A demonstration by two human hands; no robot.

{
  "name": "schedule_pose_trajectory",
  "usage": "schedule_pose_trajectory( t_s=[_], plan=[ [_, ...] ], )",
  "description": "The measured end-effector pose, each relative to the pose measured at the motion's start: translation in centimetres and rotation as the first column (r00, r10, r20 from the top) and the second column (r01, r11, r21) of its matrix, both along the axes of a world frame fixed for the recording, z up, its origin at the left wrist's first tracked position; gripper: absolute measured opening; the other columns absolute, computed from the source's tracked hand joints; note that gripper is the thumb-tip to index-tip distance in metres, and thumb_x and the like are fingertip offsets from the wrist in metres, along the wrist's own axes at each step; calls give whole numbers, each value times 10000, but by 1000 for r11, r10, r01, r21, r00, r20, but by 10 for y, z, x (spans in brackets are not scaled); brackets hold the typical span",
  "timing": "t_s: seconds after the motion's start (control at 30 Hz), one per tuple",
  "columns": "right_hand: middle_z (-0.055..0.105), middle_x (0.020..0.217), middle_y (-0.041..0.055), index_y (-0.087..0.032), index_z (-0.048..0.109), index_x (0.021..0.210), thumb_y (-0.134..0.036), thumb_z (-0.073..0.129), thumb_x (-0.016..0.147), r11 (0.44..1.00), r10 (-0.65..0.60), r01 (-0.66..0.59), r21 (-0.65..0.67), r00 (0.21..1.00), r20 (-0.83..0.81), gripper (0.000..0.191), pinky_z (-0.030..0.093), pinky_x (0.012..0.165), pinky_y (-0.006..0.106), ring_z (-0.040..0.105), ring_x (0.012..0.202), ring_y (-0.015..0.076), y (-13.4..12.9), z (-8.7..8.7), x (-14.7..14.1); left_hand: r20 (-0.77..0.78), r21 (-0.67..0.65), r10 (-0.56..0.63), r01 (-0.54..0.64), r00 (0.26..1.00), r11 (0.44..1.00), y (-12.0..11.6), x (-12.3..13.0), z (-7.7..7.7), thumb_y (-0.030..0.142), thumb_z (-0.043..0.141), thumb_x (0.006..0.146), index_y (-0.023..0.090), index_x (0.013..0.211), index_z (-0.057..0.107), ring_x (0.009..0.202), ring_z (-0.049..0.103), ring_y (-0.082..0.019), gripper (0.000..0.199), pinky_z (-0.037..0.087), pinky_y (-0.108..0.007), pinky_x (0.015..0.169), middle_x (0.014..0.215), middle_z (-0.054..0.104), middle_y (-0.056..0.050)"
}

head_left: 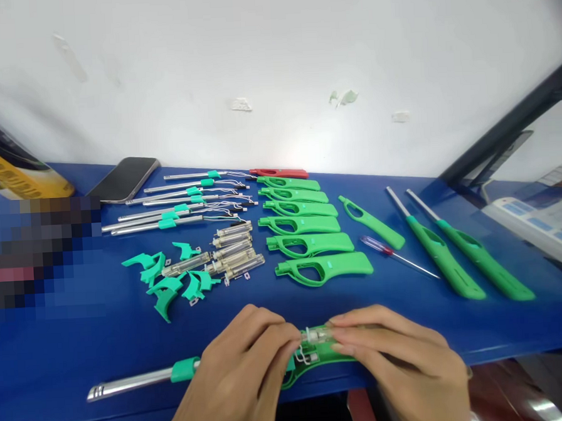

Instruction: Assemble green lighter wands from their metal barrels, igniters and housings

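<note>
A half-built gas lighter lies at the table's front edge, its green housing (326,352) open side up. The metal lighter tube (134,383), with a teal collar (184,369), runs out to the left. My left hand (245,369) is closed around the housing's front part, its fingertips by the tank's nozzle end. My right hand (401,355) is closed, its fingers pinching a clear fuel tank (319,334) over the housing. A white wire (303,355) loops below the tank. My fingers hide the trigger area and much of the tank.
Behind lie green housing halves (329,269), a red one (279,173), metal tubes with wires (168,213), clear fuel tanks (231,249) and teal triggers (167,295). A screwdriver (381,249), two assembled lighters (446,258), and a phone (125,180) are also on the blue table (58,366).
</note>
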State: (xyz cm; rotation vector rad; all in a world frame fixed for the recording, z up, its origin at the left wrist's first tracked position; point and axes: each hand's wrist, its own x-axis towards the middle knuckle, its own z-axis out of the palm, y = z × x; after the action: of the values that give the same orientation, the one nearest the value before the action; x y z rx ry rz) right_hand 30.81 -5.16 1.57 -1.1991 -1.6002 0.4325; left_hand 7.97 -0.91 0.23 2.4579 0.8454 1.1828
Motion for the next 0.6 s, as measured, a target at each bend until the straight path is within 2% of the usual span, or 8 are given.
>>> schedule_pose_trajectory(
  t_s=[0.2, 0.47, 0.6],
  plan=[
    [910, 941, -39, -324, 943, 930, -98, 828, 985, 1000, 4, -4, -6, 1000, -9, 259, 710, 718, 139, 881, 739, 140, -1, -1, 1, -3, 9, 8, -8, 1000, 1000, -2, -1, -3, 68, 507, 1184, 196, 1144, 664, 873, 735, -143, 207, 604, -285, 818, 992, 808, 6],
    [910, 969, -32, -340, 944, 969, -144, 825, 1023, 1000, -3, 4, 4, 999, -34, 235, 715, 743, 149, 883, 767, 139, -5, -12, 2, -56, 37, -7, 9, 998, 999, -3, -1, -5, 32, 520, 1150, 175, 1151, 703, 893, 744, -171, 232, 626, -316, 809, 1028, 823, -24],
    [914, 978, -37, -337, 946, 972, -167, 853, 1018, 1000, 7, -7, 2, 1000, -23, 199, 716, 757, 138, 886, 777, 135, -3, -9, 1, -70, 38, -3, 6, 998, 999, -5, -4, -5, -3, 516, 1126, 168, 1142, 713, 899, 746, -175, 261, 631, -320, 823, 1033, 825, -27]
  ],
)
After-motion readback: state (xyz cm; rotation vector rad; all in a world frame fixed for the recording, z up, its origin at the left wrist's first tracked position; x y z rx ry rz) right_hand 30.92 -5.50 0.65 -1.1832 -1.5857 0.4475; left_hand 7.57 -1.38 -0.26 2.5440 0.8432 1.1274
